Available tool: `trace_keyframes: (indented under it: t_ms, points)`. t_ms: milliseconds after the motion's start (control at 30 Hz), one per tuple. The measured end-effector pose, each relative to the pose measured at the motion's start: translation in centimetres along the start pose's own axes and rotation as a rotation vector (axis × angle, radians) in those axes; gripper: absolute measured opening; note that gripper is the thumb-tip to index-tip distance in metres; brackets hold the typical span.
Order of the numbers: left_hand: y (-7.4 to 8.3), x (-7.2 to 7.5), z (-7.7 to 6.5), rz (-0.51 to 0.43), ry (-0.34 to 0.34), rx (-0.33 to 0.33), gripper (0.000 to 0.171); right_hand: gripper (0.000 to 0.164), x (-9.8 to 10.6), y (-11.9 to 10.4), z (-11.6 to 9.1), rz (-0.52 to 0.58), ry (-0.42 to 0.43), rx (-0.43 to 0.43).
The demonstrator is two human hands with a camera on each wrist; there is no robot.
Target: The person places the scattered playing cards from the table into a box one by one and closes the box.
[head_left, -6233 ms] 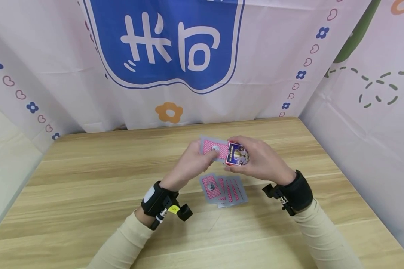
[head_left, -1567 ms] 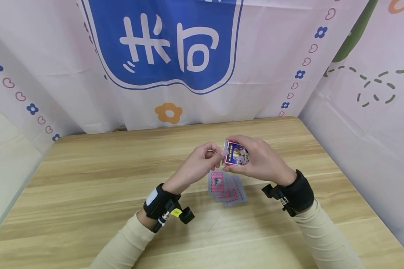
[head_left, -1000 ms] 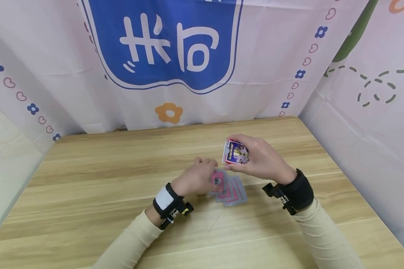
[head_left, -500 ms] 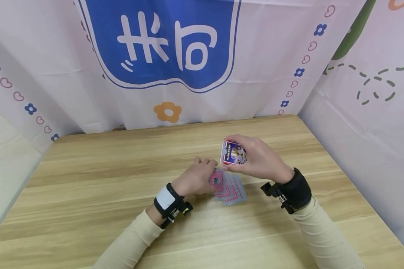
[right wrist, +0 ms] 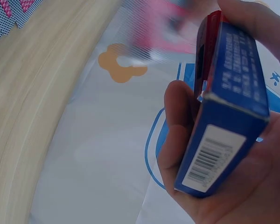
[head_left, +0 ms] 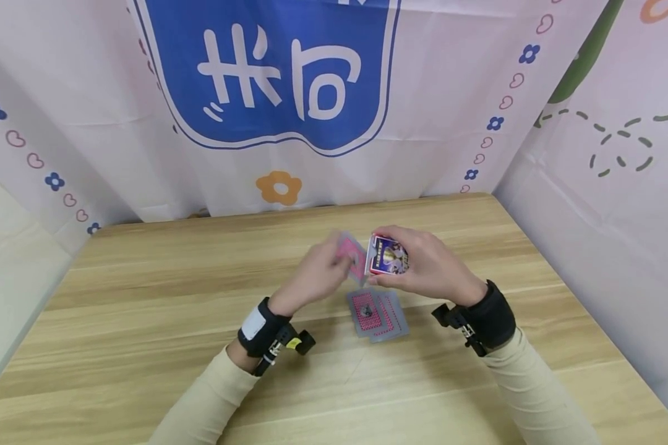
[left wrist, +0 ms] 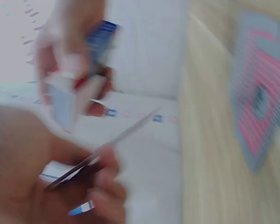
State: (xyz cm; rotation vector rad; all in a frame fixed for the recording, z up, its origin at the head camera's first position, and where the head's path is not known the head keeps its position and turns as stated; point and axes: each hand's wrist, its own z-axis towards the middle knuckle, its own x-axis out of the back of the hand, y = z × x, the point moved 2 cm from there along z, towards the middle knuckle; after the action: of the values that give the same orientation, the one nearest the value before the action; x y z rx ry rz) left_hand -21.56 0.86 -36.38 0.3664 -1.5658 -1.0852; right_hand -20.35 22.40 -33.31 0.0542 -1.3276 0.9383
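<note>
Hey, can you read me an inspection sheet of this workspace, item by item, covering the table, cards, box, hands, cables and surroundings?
Surface: wood-grain table; thin mark near the cards, scratch or grain unclear.
Job's things: overlapping playing cards on the table, patterned backs up; blue-and-red card box and another card held above it.
Clutter: nothing seen.
Left hand: pinches that card; blurred.
Right hand: grips the box.
Cables: nothing seen.
Surroundings: printed white cloth behind the table, with a blue emblem.
</note>
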Motion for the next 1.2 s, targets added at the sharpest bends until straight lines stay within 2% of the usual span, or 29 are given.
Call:
trace_keyframes:
  t_ms: [100, 200, 333, 467, 633, 767, 1067, 1200]
  points:
    - [1.1, 1.3, -0.3, -0.128, 0.191, 0.018, 0.028, 0.075, 0.1, -0.1, 0.1, -0.003, -0.004, -0.012]
    - [1.8, 2.0, -0.8, -0.226, 0.303, 0.032, 0.035, 0.075, 0.0, -0.1, 0.0, -0.006, -0.007, -0.025]
    - [2.6, 2.0, -1.2, -0.29, 0.374, -0.008, 0.039, 0.076, 0.1, -0.2, 0.0, -0.016, -0.006, -0.028]
    - [3.1, 1.8, -1.4, -0.269, 0.408, -0.066, 0.04, 0.078, 0.0, -0.2, 0.0, -0.021, -0.005, -0.026]
    - [3.3, 1.6, -1.6, -0.215, 0.42, -0.083, 0.041, 0.078, 0.0, -0.1, 0.0, -0.023, -0.005, -0.028]
    - [3.3, 1.4, -1.6, -0.216, 0.404, -0.09, 0.041, 0.077, 0.2, 0.0, 0.0, -0.023, 0.012, -0.019]
    - [3.3, 0.7, -1.4, -0.181, 0.273, -0.135, 0.036, 0.076, 0.5, 0.3, 0.0, -0.015, 0.051, -0.017]
    - [3.4, 0.8, -1.4, -0.178, 0.2, -0.111, 0.035, 0.075, 0.5, 0.1, 0.0, -0.012, 0.036, -0.004]
